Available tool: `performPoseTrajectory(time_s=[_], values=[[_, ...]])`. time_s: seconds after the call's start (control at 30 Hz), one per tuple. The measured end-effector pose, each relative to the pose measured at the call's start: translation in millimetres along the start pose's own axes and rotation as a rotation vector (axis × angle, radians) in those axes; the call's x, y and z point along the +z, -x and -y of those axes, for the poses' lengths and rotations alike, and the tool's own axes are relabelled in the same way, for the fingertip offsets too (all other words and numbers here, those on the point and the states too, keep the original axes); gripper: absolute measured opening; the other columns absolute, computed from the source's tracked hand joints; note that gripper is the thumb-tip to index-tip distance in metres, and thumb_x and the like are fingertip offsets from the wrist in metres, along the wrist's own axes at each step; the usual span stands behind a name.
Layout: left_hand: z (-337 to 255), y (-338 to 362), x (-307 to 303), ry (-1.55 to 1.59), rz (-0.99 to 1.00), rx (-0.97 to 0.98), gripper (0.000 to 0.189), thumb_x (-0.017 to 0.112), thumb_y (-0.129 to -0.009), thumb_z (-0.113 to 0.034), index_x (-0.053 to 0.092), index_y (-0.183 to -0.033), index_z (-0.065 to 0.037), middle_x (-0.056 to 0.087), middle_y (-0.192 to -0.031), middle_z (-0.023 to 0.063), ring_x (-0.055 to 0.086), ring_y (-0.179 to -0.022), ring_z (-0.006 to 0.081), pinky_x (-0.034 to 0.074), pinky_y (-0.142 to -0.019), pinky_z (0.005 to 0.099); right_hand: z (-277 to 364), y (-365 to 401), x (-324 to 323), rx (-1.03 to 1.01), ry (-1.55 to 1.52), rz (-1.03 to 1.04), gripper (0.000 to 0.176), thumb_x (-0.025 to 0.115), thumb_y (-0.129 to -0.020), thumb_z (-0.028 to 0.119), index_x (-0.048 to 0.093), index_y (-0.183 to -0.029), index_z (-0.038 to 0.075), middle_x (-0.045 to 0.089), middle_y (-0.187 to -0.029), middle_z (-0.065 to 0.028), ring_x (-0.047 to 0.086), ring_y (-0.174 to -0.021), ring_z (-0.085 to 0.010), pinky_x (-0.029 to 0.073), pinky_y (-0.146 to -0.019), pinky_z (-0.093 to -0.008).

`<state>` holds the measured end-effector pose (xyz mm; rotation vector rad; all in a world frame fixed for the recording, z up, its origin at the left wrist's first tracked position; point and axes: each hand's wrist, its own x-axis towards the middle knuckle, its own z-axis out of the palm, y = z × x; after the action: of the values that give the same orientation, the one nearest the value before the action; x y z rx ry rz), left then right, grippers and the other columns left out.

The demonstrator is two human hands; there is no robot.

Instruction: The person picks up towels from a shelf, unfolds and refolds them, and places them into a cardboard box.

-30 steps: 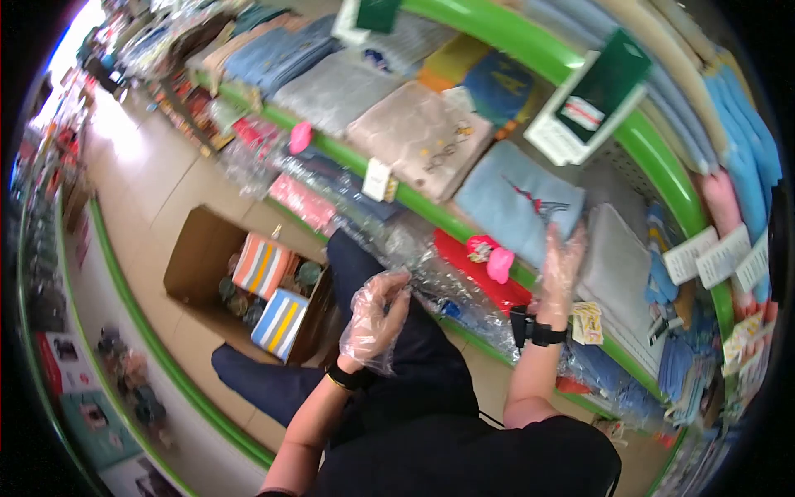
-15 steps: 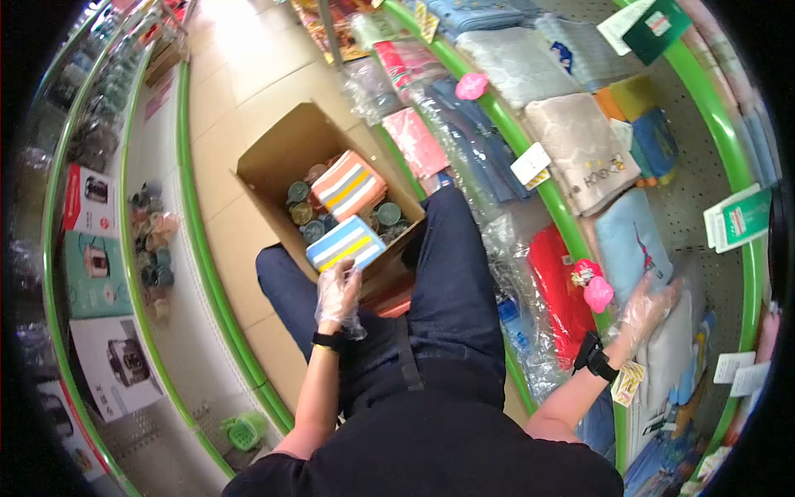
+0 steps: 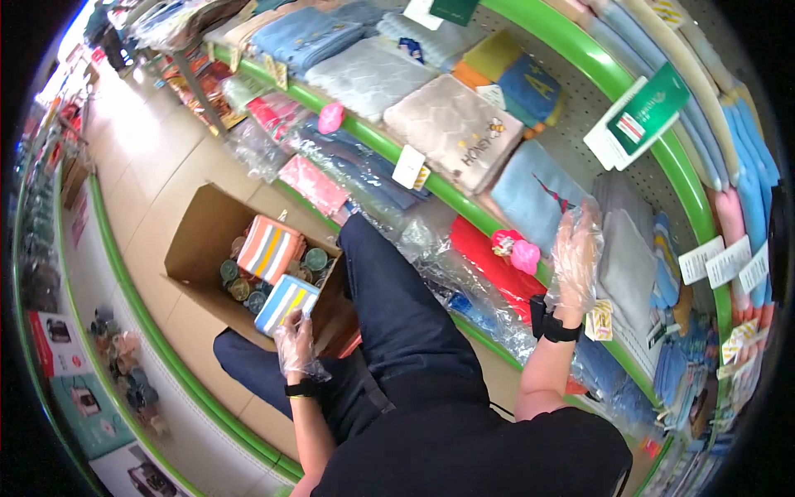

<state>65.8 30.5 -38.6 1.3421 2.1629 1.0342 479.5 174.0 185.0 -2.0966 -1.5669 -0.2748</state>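
My left hand (image 3: pixel 296 346), in a clear plastic glove, grips the lower edge of a folded blue, white and yellow striped towel (image 3: pixel 286 303). That towel is over the near side of an open cardboard box (image 3: pixel 199 240). Inside the box lie an orange striped towel (image 3: pixel 272 248) and several jar-like round items (image 3: pixel 315 259). My right hand (image 3: pixel 575 257), also gloved, lies with its fingers stretched out at the shelf, between a folded light blue towel (image 3: pixel 534 186) and a folded grey towel (image 3: pixel 627 261). Nothing shows in its grasp.
A green-edged shelf (image 3: pixel 377 137) runs along the right, with a beige towel (image 3: pixel 455 124) and hanging price tags (image 3: pixel 638 120). Plastic-wrapped goods (image 3: pixel 356 161) lie below it. Another shelf (image 3: pixel 124 290) with boxed appliances stands at left. A person (image 3: pixel 103 37) is far up the aisle.
The view has swung right, toward the towel shelf. My right hand has shifted up along the shelf, with its fingers now pointing away from me. My left hand still grips the blue striped towel.
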Motion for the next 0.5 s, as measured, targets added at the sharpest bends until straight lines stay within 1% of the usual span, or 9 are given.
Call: performPoseTrajectory(time_s=[0.07, 0.13, 0.17, 0.2, 0.27, 0.3, 0.4, 0.47, 0.5], values=[[-23, -4, -9, 0.062, 0.114, -0.17, 0.032, 0.058, -0.08, -0.019, 0.06, -0.103, 0.002, 0.065, -0.081, 0.0177, 0.063, -0.07, 0.0246, 0.048, -0.064, 0.0359, -8, 6, 1, 0.019, 0.058, 0.005, 0.045, 0.048, -0.088, 0.02, 0.043, -0.124, -0.008, 0.044, -0.124, -0.0321, 0.04, -0.119, -0.0442, 0.032, -0.101, -0.0459], [-33, -8, -8, 0.069, 0.145, -0.225, 0.033, 0.058, -0.079, -0.02, 0.061, -0.102, 0.003, 0.065, -0.081, 0.0181, 0.063, -0.07, 0.0258, 0.048, -0.066, 0.0365, -10, 13, 3, 0.065, 0.072, 0.0, 0.053, 0.045, -0.091, 0.025, 0.035, -0.127, -0.011, 0.042, -0.125, -0.0349, 0.042, -0.117, -0.0451, 0.034, -0.1, -0.0458], [-35, -9, -7, 0.069, 0.165, -0.286, 0.034, 0.058, -0.078, -0.021, 0.061, -0.102, 0.003, 0.065, -0.08, 0.0186, 0.063, -0.071, 0.027, 0.048, -0.068, 0.037, -13, 13, 4, 0.112, 0.068, 0.085, 0.062, 0.043, -0.092, 0.032, 0.028, -0.13, -0.014, 0.042, -0.122, -0.0381, 0.046, -0.112, -0.0465, 0.037, -0.097, -0.0456], [-32, -9, -5, 0.071, 0.168, -0.283, 0.034, 0.058, -0.078, -0.021, 0.061, -0.102, 0.003, 0.065, -0.08, 0.0186, 0.063, -0.071, 0.027, 0.048, -0.068, 0.037, -14, 12, 2, 0.115, 0.07, 0.082, 0.062, 0.043, -0.092, 0.032, 0.028, -0.13, -0.014, 0.042, -0.122, -0.0381, 0.046, -0.112, -0.0465, 0.037, -0.097, -0.0456], [-11, -11, 6, -0.008, 0.205, -0.2, 0.036, 0.059, -0.078, -0.025, 0.061, -0.101, 0.003, 0.065, -0.082, 0.0196, 0.064, -0.074, 0.03, 0.047, -0.07, 0.0389, -2, 7, -10, 0.31, -0.017, 0.25, 0.07, 0.045, -0.09, 0.038, 0.023, -0.132, -0.014, 0.044, -0.119, -0.0398, 0.048, -0.11, -0.0471, 0.039, -0.094, -0.0449], [7, -12, 18, -0.062, 0.222, -0.227, 0.039, 0.059, -0.078, -0.027, 0.06, -0.101, 0.004, 0.065, -0.083, 0.0207, 0.064, -0.078, 0.0327, 0.047, -0.071, 0.0402, -9, 6, -4, 0.311, -0.018, 0.248, 0.07, 0.045, -0.09, 0.038, 0.023, -0.132, -0.014, 0.044, -0.119, -0.0398, 0.048, -0.11, -0.0471, 0.039, -0.094, -0.0449], [0, -11, 18, -0.093, 0.238, -0.128, 0.037, 0.06, -0.078, -0.026, 0.061, -0.1, 0.004, 0.065, -0.085, 0.0217, 0.063, -0.082, 0.035, 0.047, -0.073, 0.0413, -29, 2, 9, 0.241, -0.042, 0.127, 0.079, 0.051, -0.086, 0.043, 0.022, -0.132, -0.014, 0.046, -0.116, -0.0402, 0.049, -0.108, -0.0473, 0.041, -0.092, -0.0445], [13, -8, 30, -0.08, 0.215, -0.18, 0.034, 0.061, -0.078, -0.024, 0.061, -0.098, 0.004, 0.065, -0.084, 0.0215, 0.063, -0.082, 0.0349, 0.047, -0.074, 0.0412, -27, -2, 8, 0.268, -0.017, 0.052, 0.085, 0.056, -0.082, 0.046, 0.024, -0.132, -0.014, 0.045, -0.117, -0.0399, 0.048, -0.11, -0.0465, 0.041, -0.093, -0.0433], [24, -9, 33, -0.078, 0.223, -0.141, 0.035, 0.061, -0.077, -0.024, 0.061, -0.099, 0.004, 0.065, -0.084, 0.021, 0.063, -0.082, 0.0334, 0.046, -0.072, 0.04, -29, -4, 9, 0.262, -0.017, 0.058, 0.085, 0.056, -0.082, 0.046, 0.024, -0.132, -0.014, 0.045, -0.117, -0.0399, 0.048, -0.11, -0.0465, 0.041, -0.093, -0.0433]])
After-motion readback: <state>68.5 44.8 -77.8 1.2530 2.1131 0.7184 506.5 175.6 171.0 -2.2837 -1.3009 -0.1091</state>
